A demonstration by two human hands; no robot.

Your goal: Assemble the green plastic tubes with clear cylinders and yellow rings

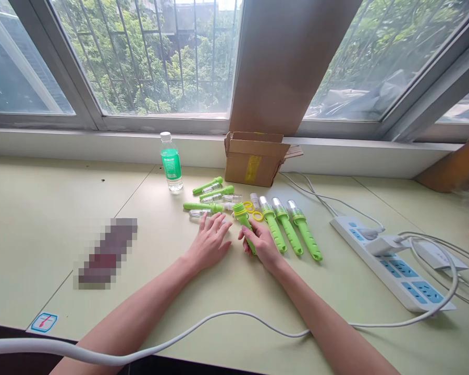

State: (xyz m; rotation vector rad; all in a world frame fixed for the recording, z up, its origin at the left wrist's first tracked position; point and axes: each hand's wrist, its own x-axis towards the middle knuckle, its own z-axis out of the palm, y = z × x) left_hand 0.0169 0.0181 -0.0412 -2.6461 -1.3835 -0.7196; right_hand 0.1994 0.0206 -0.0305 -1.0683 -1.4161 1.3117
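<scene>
My right hand (260,244) is closed around a green plastic handle (241,212) with a yellow ring below its threaded top, tilted toward the upper left. Fingers spread and palm down, my left hand (210,242) rests by the loose parts. Its fingertips are near a clear plastic cap (197,213) and a loose green handle (199,207); whether they touch a part I cannot tell. Several yellow rings (257,216) lie beyond my right hand. To its right are three green handles with clear caps fitted, one being the capped green stick (307,234).
Behind the parts stand an opened cardboard box (244,161) and a water bottle (171,164). A power strip (391,265) with plugs lies to the right. One white cable (234,313) crosses in front, passing by my forearms. A blurred dark object (107,255) lies left.
</scene>
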